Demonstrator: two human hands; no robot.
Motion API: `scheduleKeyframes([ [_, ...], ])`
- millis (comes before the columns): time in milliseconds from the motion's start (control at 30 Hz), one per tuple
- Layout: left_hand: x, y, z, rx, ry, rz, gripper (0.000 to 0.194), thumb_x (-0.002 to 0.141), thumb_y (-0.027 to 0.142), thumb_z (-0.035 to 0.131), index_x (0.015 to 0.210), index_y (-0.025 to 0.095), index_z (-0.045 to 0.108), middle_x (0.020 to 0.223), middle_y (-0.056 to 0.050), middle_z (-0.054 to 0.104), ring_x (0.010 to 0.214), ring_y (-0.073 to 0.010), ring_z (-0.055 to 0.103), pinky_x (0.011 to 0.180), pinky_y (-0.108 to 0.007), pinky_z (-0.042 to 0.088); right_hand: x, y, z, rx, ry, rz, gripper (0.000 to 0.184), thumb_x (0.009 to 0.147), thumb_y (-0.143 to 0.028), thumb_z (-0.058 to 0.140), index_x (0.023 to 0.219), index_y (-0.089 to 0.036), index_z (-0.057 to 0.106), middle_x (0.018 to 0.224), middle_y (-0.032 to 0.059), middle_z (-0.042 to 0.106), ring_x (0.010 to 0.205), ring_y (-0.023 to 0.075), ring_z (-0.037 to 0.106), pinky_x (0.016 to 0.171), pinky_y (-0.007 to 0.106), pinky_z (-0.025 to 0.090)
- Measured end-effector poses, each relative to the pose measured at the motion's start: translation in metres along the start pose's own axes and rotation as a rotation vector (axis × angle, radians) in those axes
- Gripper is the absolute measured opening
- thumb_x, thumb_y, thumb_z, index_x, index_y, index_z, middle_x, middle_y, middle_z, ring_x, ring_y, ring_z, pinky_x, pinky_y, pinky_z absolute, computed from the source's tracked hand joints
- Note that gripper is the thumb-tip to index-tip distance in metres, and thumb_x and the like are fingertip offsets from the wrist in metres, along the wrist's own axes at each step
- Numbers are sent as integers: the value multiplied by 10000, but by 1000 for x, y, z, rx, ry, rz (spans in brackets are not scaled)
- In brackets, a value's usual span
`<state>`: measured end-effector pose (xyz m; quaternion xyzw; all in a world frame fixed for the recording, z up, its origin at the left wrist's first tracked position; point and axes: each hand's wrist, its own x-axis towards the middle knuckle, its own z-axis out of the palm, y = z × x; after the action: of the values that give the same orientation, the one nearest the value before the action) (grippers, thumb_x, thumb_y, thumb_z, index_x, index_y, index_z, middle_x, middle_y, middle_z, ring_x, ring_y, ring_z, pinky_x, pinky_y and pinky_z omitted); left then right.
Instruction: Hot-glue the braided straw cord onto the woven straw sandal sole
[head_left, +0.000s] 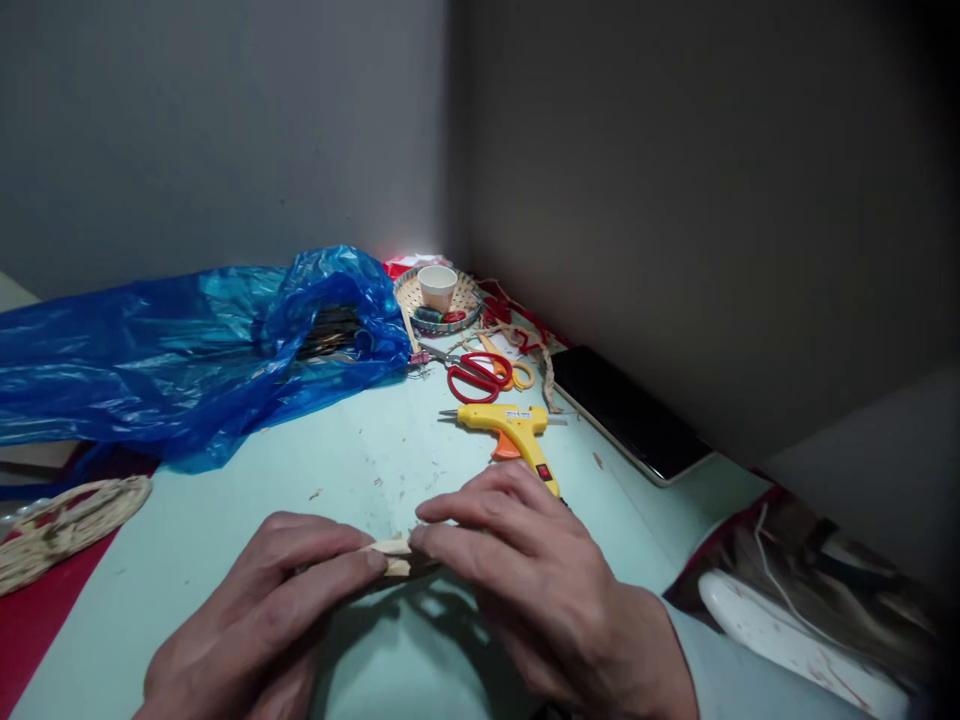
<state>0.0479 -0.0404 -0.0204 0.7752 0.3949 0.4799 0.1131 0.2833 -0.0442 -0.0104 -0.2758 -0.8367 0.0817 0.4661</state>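
A short piece of pale, dry plant husk (396, 556), folded or layered, is held between my two hands above the table. My left hand (270, 600) pinches its left end, the fingers closed together. At the other end, my right hand (532, 580) grips it with bent fingers, the index finger slightly raised. Most of the piece's underside and both its ends are hidden by the fingers. Just beyond my right hand lies a yellow glue gun (517, 420) with an orange trigger, its nozzle pointing left.
Red-handled scissors (480, 378) and yellow-handled ones (523, 375) lie beyond the glue gun. Farther back, a woven tray (406, 290) carries a paper cup (437, 285). A blue plastic bag (187, 350) spreads left, a braided straw piece (67, 525) below it. A dark tablet (622, 410) lies right.
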Motion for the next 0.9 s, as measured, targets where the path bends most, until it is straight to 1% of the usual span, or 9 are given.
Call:
scheduleKeyframes([
  [167,7,7,2,8,5,72,300,832,397,674,1115,388,772,889,-79,743,887,-332,665,686,-445,580,17,-4,-4,211,-77,151,188,970,-91,589,1131,-17,651,931,94,736,827,167,623,844,336,492],
  [333,-6,6,-3,31,-43,142,381,970,223,498,1221,406,718,988,-40,690,914,-256,649,774,-376,516,31,-5,-13,272,-191,295,165,929,-62,619,1079,-66,687,909,48,748,849,145,661,823,263,486],
  [433,-4,-2,-15,61,-172,230,432,965,176,508,1306,388,666,1031,-34,669,946,-233,641,806,-343,505,35,-3,-16,300,-248,322,185,907,-52,618,1072,-77,696,878,30,739,836,135,654,824,249,480],
  [500,0,-7,-22,66,-345,304,478,913,168,603,1354,349,635,1063,-43,672,964,-230,636,813,-326,519,36,-2,-17,313,-272,321,173,891,-67,642,1051,-76,705,899,41,743,851,137,650,832,247,477],
  [567,3,-10,-25,71,-360,320,488,898,160,620,1355,331,632,1046,-51,661,963,-226,621,802,-315,522,38,0,-16,339,-295,318,145,886,-81,657,1018,-80,717,915,52,747,865,143,651,845,250,475],
  [667,2,-8,-19,47,-275,306,441,931,157,559,1327,328,648,1006,-51,643,925,-220,605,740,-314,512,40,4,-15,454,-339,396,115,891,-83,632,959,-121,717,855,18,721,812,128,642,810,236,486],
  [767,0,-6,-10,20,-181,342,420,944,132,499,1271,316,688,949,-53,630,874,-218,604,691,-322,497,43,7,-14,655,-404,599,131,863,-99,625,967,-167,666,785,-32,643,743,112,609,735,219,497],
  [833,0,-9,-8,19,-149,347,400,945,143,491,1224,317,718,904,-57,637,837,-225,609,660,-334,499,45,8,-12,758,-436,715,148,846,-103,620,970,-184,629,781,-41,613,747,117,597,725,227,501],
  [900,-2,-16,-9,30,-136,370,343,941,198,530,1176,315,751,852,-56,665,784,-229,617,609,-340,505,46,7,-11,785,-420,759,124,843,-112,627,941,-188,619,784,-39,603,749,123,591,719,233,502],
])
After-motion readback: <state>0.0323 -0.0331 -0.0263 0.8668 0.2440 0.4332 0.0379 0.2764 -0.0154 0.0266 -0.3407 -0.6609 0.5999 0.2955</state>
